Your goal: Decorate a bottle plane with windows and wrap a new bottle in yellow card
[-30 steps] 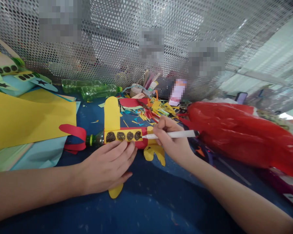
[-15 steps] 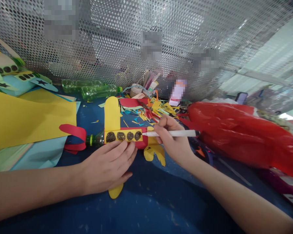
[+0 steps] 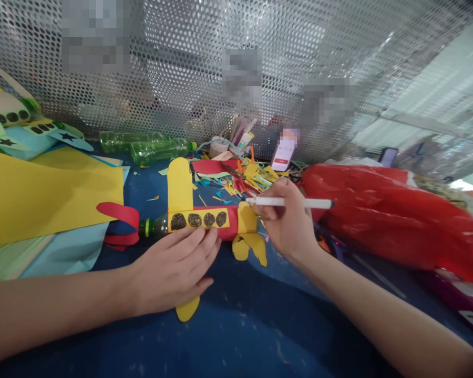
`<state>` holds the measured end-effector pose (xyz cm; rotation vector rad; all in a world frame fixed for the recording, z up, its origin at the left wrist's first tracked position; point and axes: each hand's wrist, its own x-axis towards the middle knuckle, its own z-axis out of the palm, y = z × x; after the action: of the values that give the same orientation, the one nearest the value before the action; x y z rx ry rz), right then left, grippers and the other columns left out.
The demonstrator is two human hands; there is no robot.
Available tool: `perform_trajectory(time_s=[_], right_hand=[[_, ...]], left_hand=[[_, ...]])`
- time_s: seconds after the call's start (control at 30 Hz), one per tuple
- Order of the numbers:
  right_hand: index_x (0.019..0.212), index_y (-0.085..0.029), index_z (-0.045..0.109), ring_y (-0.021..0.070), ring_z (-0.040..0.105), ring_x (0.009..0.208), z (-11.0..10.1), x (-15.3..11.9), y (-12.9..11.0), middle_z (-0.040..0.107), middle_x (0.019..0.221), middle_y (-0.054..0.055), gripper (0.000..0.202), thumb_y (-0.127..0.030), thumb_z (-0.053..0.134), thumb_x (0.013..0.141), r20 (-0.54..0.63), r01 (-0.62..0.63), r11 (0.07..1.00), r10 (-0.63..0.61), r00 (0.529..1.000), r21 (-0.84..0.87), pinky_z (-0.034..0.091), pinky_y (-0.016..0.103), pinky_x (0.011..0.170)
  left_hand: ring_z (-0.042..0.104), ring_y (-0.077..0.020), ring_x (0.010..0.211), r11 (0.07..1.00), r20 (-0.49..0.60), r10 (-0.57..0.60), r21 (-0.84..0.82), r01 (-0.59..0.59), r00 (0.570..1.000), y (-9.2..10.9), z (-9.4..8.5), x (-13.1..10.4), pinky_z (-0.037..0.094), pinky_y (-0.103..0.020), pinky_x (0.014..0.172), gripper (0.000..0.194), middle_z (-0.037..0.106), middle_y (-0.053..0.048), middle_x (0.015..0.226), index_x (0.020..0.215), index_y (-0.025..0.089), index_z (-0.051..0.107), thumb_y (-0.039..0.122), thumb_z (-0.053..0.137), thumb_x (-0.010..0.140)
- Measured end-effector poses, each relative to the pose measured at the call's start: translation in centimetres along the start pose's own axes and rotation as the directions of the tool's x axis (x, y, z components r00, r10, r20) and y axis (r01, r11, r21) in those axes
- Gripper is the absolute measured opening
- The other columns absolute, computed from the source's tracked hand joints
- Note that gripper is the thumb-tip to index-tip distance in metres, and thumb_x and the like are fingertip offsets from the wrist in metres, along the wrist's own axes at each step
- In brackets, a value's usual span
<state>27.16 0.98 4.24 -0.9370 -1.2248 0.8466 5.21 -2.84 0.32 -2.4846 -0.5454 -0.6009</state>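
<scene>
A toy plane made from a green plastic bottle [image 3: 162,222] lies on its side, wrapped in red paper [image 3: 232,231]. It has yellow paper wings [image 3: 180,184], a yellow tail [image 3: 247,218] and a red paper propeller [image 3: 120,215] at the cap end. Several black scribbled circles fill the yellow strip [image 3: 202,217] along its body. My left hand [image 3: 181,268] rests on the lower side of the plane, fingers stretched out and partly covering the lower wing. My right hand [image 3: 286,218] pinches a white marker [image 3: 271,201], its black tip raised just above the tail.
Paper scraps [image 3: 224,191] and scissors [image 3: 240,178] lie behind the plane. Beyond are green bottles [image 3: 157,149] and a phone [image 3: 284,152] against a perforated metal screen [image 3: 189,79]. Coloured sheets [image 3: 55,194] and other paper planes [image 3: 31,131] are left; a red plastic bag [image 3: 378,210] is right.
My right hand has lifted the marker off the last black circle and moved it up and to the right. My left hand and the plane stay nearly where they were.
</scene>
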Motion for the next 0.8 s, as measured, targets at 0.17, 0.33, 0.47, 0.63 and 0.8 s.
perform_trajectory(time_s=[0.17,0.33,0.47,0.63,0.8], right_hand=[[0.067,-0.024,0.042,0.0089,0.030,0.041,-0.7,1.1,1.1,0.035,0.053,-0.006,0.030,-0.047,0.051,0.085,-0.147,0.004,1.000,-0.008,0.989,-0.030,0.025,0.027,0.043],[0.073,-0.026,0.047,0.0124,0.041,0.049,-1.0,1.1,2.1,0.040,0.054,-0.004,0.030,-0.052,0.047,0.087,-0.074,0.046,0.992,-0.055,0.996,-0.117,0.034,0.027,0.048],[0.074,-0.026,0.052,0.0132,0.043,0.052,-1.2,0.9,2.5,0.045,0.057,-0.003,0.024,-0.046,0.053,0.086,-0.095,0.060,0.997,-0.065,0.993,-0.055,0.038,0.029,0.051],[0.071,-0.026,0.054,0.0152,0.044,0.052,-1.4,1.1,3.3,0.044,0.056,-0.002,0.023,-0.043,0.054,0.087,-0.084,0.066,0.996,-0.071,0.994,-0.054,0.037,0.033,0.051],[0.071,-0.027,0.052,0.0164,0.044,0.052,-1.1,0.7,3.1,0.045,0.055,-0.001,0.022,-0.042,0.055,0.087,-0.083,0.118,0.989,-0.126,0.989,-0.093,0.035,0.034,0.053]], left_hand=[[0.051,-0.0260,0.122,0.996,0.034,-0.076,-0.036,0.077,0.997,-0.1,0.0,0.1,0.038,-0.037,0.105,0.048,0.054,-0.014,0.135,0.127,0.008,0.056,0.040,0.046,0.092],[0.045,-0.0318,0.128,0.984,0.071,-0.136,-0.105,0.143,0.988,-0.3,0.2,-0.1,0.037,-0.045,0.106,0.053,0.047,-0.018,0.140,0.131,0.010,0.052,0.045,0.045,0.092],[0.037,-0.0318,0.134,0.944,0.045,-0.137,-0.295,0.144,0.990,-1.3,-0.4,-0.4,0.036,-0.049,0.107,0.060,0.042,-0.019,0.143,0.136,0.010,0.045,0.051,0.030,0.094],[0.044,-0.0204,0.129,0.844,-0.078,-0.248,-0.507,0.176,0.966,-4.3,-2.1,0.3,0.038,-0.039,0.107,0.049,0.053,-0.015,0.134,0.131,0.009,0.046,0.035,0.020,0.099],[0.056,-0.0170,0.114,0.790,-0.090,-0.473,-0.483,0.377,0.877,-7.5,-2.4,2.0,0.042,-0.038,0.102,0.040,0.065,-0.009,0.116,0.109,0.014,0.059,0.030,0.024,0.099]])
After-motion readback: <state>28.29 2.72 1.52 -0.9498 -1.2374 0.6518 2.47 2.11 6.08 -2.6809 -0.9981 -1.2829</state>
